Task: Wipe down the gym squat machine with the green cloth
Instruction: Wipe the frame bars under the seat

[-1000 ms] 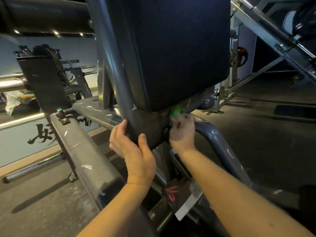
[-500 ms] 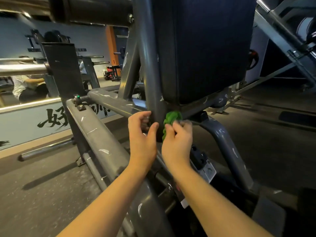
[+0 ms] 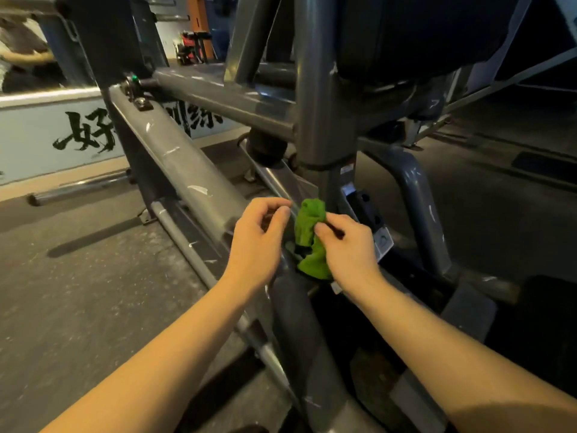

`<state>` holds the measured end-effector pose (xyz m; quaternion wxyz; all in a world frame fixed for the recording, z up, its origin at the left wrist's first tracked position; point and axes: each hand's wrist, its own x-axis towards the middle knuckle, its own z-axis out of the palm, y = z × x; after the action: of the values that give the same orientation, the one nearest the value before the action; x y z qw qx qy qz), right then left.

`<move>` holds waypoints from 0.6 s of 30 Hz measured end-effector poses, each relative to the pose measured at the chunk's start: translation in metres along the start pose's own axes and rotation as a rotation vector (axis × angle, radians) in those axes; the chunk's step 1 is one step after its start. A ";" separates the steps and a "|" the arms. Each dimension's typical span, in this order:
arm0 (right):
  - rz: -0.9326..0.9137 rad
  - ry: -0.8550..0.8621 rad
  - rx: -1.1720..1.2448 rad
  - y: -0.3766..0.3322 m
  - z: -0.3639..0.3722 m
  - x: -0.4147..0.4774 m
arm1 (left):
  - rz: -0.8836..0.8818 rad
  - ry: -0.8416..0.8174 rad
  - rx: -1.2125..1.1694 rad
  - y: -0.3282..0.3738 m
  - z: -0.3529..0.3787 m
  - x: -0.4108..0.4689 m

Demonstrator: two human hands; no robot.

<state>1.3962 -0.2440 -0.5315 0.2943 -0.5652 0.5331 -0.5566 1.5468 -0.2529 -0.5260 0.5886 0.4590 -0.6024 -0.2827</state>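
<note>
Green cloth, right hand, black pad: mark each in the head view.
green cloth [image 3: 307, 220], head view, upper fold above the fingers.
right hand [image 3: 349, 248], head view, back of the hand.
black pad [image 3: 421, 32], head view, middle of its face.

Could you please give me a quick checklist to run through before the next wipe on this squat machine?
1. Green cloth gripped: ok, the right hand pinches it.
2. Cloth opened flat: not ok, it is bunched.
3. Cloth touching the machine frame: cannot tell.
4. Left hand free: ok, curled, holding nothing.
5. Upright post visible: ok, in plain view above the cloth.
</note>
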 end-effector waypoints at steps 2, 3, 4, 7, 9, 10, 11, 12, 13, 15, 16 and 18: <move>0.136 -0.025 0.104 0.010 -0.005 -0.009 | -0.032 -0.063 0.021 -0.014 -0.002 -0.022; 0.194 -0.035 0.174 0.013 -0.006 -0.015 | -0.046 -0.091 0.031 -0.021 -0.002 -0.031; 0.248 -0.046 0.253 0.016 -0.006 -0.020 | -0.066 -0.112 0.035 -0.025 -0.003 -0.039; 0.359 -0.145 0.465 0.021 -0.005 -0.034 | -0.138 -0.165 0.038 -0.029 -0.006 -0.055; 0.378 -0.229 0.516 0.024 -0.007 -0.041 | -0.151 -0.206 0.063 -0.035 -0.009 -0.061; 0.387 -0.260 0.527 0.025 -0.007 -0.044 | -0.156 -0.229 0.080 -0.037 -0.011 -0.064; 0.398 -0.288 0.536 0.028 -0.007 -0.047 | -0.167 -0.253 0.091 -0.038 -0.013 -0.068; 0.410 -0.315 0.538 0.032 -0.008 -0.051 | -0.183 -0.273 0.093 -0.040 -0.013 -0.072; 0.417 -0.344 0.537 0.036 -0.008 -0.055 | -0.194 -0.288 0.091 -0.041 -0.013 -0.076; 0.425 -0.398 0.533 0.043 -0.008 -0.060 | -0.213 -0.295 0.089 -0.040 -0.014 -0.083; 0.430 -0.415 0.521 0.047 -0.008 -0.062 | -0.226 -0.288 0.083 -0.041 -0.014 -0.085; 0.455 -0.411 0.455 0.050 -0.009 -0.065 | -0.267 -0.267 0.079 -0.047 -0.015 -0.090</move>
<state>1.3858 -0.1941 -0.5966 0.6291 -0.4522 0.4378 -0.4562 1.5611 -0.1902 -0.6054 0.4423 0.5161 -0.6195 -0.3927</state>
